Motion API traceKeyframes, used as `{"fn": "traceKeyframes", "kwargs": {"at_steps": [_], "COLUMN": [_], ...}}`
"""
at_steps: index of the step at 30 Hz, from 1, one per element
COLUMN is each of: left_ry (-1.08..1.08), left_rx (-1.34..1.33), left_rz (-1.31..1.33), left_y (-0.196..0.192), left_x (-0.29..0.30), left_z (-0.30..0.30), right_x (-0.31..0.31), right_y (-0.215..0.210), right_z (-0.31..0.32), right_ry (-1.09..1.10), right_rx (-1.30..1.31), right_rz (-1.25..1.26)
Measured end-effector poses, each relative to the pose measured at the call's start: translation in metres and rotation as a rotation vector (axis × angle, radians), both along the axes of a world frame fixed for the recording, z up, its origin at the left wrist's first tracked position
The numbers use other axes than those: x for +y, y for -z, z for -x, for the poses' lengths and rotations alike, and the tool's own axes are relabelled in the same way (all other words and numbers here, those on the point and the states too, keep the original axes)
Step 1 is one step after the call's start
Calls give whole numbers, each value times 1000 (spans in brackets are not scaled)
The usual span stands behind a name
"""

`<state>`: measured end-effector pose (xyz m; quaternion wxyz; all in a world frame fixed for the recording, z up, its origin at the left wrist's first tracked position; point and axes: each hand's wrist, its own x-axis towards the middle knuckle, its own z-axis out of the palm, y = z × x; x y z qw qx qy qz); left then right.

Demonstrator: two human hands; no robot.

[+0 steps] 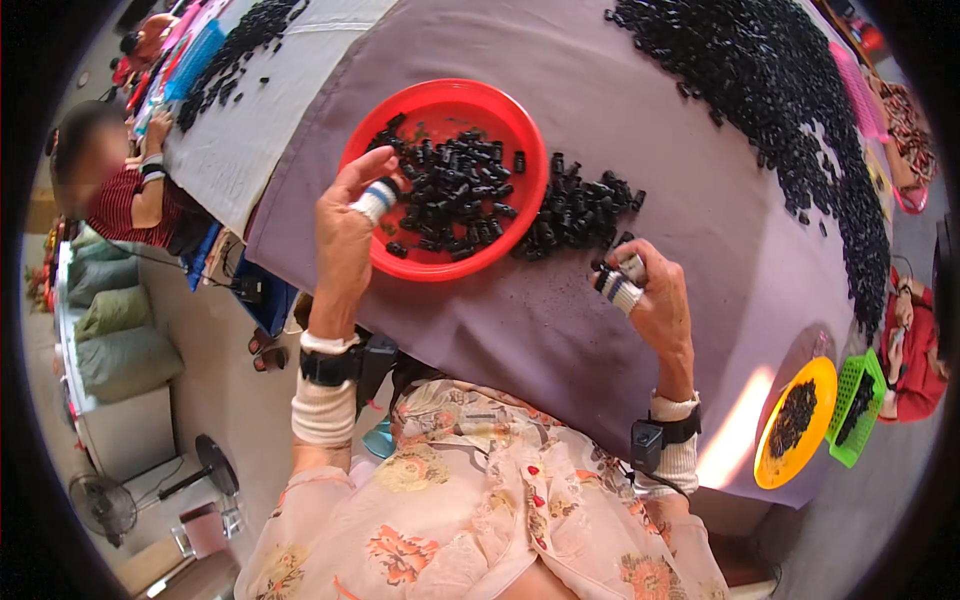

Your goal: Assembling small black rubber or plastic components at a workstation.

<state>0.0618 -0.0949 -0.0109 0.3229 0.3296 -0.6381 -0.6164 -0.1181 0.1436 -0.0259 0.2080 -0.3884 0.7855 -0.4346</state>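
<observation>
A red basin point(530, 190) holds a heap of small black plastic parts point(455, 190), short and cylindrical. Over its left side is my left hand point(348, 210), fingers curled, with a striped wrap on one digit. Whatever lies between those fingertips is too hard to make out against the heap. To the right of the basin, just above the cloth, my right hand point(655, 295) is closed around a small black plastic part point(603, 272); wraps cover some of its fingers too. A loose pile of the same parts point(575, 215) spreads between the basin and my right hand.
A large mass of black parts point(740, 80) covers the cloth's far right. A yellow dish point(773, 470) and green basket point(846, 440) with parts stand at right. Co-workers sit at the left point(130, 200) and right point(915, 350). A fan point(105, 505) stands lower left.
</observation>
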Motion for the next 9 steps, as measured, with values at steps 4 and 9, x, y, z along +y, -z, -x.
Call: {"fn": "traceKeyframes", "kwargs": {"at_steps": [4, 9], "left_ry": [314, 692], "left_rx": [24, 15], "left_rz": [-121, -511], "left_y": [-17, -10], "left_x": [32, 71], "left_z": [11, 41], "right_x": [-11, -14], "right_y": [-22, -33], "right_z": [-3, -5], "right_ry": [-85, -246], "right_rx": [25, 160], "right_rz": [111, 173]}}
